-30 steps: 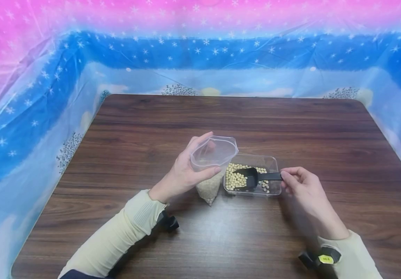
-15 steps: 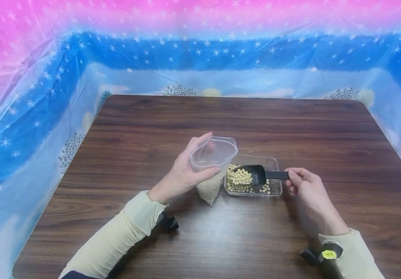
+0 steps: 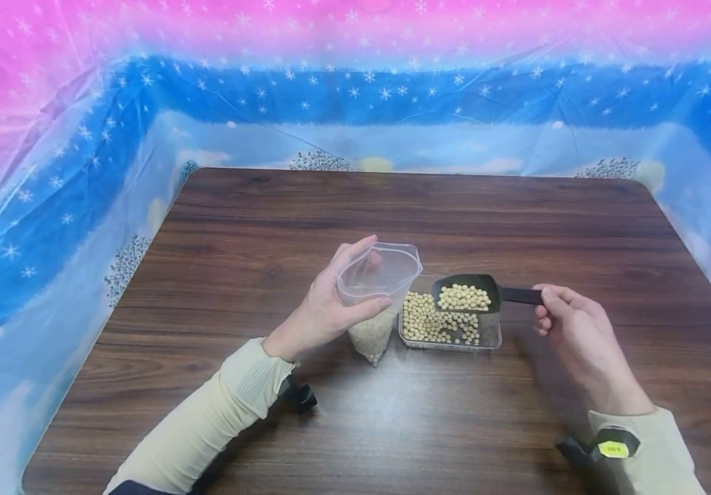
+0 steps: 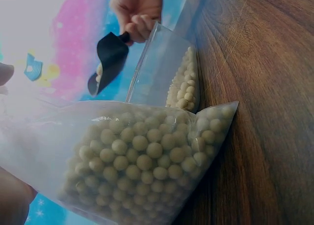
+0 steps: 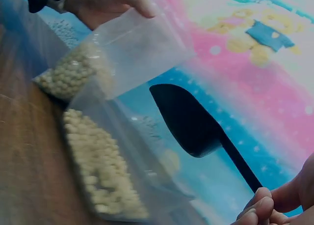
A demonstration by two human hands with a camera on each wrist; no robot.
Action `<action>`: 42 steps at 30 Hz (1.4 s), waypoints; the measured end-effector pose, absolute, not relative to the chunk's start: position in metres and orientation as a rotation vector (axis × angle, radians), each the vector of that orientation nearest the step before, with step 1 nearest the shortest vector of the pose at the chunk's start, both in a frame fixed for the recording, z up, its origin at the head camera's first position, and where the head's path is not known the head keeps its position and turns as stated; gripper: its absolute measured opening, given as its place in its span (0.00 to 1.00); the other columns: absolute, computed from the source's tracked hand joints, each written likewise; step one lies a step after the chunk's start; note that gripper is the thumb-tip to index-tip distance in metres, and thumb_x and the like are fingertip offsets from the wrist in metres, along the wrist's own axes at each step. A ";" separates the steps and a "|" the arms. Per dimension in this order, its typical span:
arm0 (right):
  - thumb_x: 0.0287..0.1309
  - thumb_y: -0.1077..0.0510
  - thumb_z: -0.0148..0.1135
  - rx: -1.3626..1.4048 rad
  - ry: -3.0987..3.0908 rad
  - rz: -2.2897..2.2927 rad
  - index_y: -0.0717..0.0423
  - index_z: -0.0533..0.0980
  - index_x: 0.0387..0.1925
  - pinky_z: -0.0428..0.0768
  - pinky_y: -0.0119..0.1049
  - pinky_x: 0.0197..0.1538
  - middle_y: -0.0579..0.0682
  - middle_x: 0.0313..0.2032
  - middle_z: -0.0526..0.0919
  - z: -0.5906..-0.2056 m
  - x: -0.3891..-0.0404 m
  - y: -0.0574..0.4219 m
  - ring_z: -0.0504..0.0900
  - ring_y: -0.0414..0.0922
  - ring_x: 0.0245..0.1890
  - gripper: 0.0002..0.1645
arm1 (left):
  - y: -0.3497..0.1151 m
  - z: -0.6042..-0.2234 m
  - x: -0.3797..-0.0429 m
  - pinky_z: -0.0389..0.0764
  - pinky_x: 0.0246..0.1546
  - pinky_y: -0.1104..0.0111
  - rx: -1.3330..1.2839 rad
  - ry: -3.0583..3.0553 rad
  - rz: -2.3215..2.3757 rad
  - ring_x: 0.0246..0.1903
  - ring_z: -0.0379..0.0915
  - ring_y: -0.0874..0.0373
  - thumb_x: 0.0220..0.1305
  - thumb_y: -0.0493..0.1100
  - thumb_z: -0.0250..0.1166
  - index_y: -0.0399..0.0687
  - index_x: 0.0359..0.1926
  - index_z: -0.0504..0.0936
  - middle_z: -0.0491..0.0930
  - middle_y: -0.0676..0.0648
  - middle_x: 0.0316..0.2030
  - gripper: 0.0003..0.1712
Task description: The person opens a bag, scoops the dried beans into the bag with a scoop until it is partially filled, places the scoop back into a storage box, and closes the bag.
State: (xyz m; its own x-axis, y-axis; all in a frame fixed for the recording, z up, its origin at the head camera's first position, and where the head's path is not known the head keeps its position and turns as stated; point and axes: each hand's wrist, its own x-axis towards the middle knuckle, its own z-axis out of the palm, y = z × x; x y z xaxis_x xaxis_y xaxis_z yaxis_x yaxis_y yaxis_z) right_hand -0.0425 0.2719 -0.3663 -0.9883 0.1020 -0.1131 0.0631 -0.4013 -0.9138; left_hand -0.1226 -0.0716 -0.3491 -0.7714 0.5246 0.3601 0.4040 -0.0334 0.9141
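My left hand (image 3: 331,295) grips a clear plastic bag (image 3: 373,330) near its top, the mouth spread wide and facing up. Pale round beans (image 4: 142,156) fill the bag's lower part, and its bottom rests on the table. My right hand (image 3: 581,330) pinches the handle end of a black scoop (image 3: 485,282), which carries a heap of the same beans. The scoop hangs above the clear plastic box (image 3: 491,340), just right of the bag. More beans (image 5: 98,171) lie in the box, mostly toward its left side.
A dark wood-grain table (image 3: 269,213) lies under everything. Behind it and along its sides hangs a pink and blue snowflake cloth (image 3: 355,89). The box stands close beside the bag.
My right hand has lifted the scoop, now loaded with beans, up out of the box and moved it to the right. My left hand and the bag have stayed put.
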 end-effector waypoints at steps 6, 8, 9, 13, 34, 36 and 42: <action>0.66 0.62 0.59 -0.208 -1.517 2.660 0.66 0.77 0.41 0.74 0.30 0.25 0.49 0.27 0.76 -0.343 -0.046 0.283 0.74 0.39 0.26 0.09 | -0.072 -0.348 -0.123 0.78 0.55 0.60 1.024 2.119 1.939 0.55 0.69 0.50 0.54 0.32 0.72 0.57 0.72 0.61 0.68 0.44 0.54 0.47; 0.66 0.63 0.58 -0.174 -1.490 2.673 0.67 0.77 0.42 0.75 0.30 0.25 0.50 0.27 0.76 -0.334 -0.047 0.286 0.74 0.40 0.26 0.09 | -0.072 -0.348 -0.123 0.78 0.55 0.60 1.020 2.111 1.944 0.55 0.69 0.50 0.54 0.32 0.72 0.57 0.72 0.61 0.68 0.44 0.55 0.47; 0.67 0.63 0.57 -0.151 -1.480 2.678 0.67 0.77 0.42 0.75 0.31 0.25 0.51 0.27 0.77 -0.330 -0.047 0.287 0.74 0.41 0.26 0.09 | -0.072 -0.348 -0.123 0.78 0.55 0.60 1.022 2.105 1.948 0.55 0.69 0.50 0.54 0.32 0.72 0.57 0.72 0.61 0.68 0.44 0.55 0.47; 0.69 0.65 0.53 -0.050 -1.449 2.692 0.68 0.76 0.45 0.75 0.32 0.26 0.52 0.27 0.77 -0.314 -0.050 0.289 0.74 0.42 0.26 0.10 | -0.072 -0.348 -0.123 0.78 0.55 0.61 1.019 2.113 1.945 0.55 0.70 0.52 0.54 0.32 0.72 0.58 0.72 0.61 0.68 0.45 0.54 0.47; 0.67 0.65 0.55 0.142 -1.511 2.478 0.70 0.73 0.48 0.79 0.29 0.30 0.53 0.27 0.79 -0.269 -0.050 0.216 0.77 0.41 0.27 0.12 | -0.073 -0.349 -0.121 0.77 0.55 0.61 1.013 2.156 1.921 0.55 0.70 0.52 0.54 0.33 0.73 0.57 0.72 0.61 0.69 0.46 0.54 0.47; 0.66 0.65 0.57 0.144 -1.573 2.414 0.70 0.74 0.48 0.80 0.28 0.31 0.53 0.27 0.80 -0.266 -0.049 0.210 0.78 0.41 0.27 0.12 | -0.073 -0.349 -0.121 0.78 0.54 0.61 1.007 2.147 1.923 0.54 0.71 0.52 0.54 0.33 0.72 0.57 0.72 0.61 0.69 0.46 0.54 0.47; 0.66 0.65 0.57 0.167 -1.686 2.266 0.69 0.74 0.48 0.81 0.27 0.32 0.54 0.27 0.80 -0.260 -0.047 0.200 0.80 0.41 0.28 0.13 | -0.072 -0.350 -0.122 0.80 0.52 0.61 1.016 2.133 1.948 0.53 0.71 0.52 0.53 0.32 0.72 0.52 0.71 0.62 0.68 0.45 0.54 0.46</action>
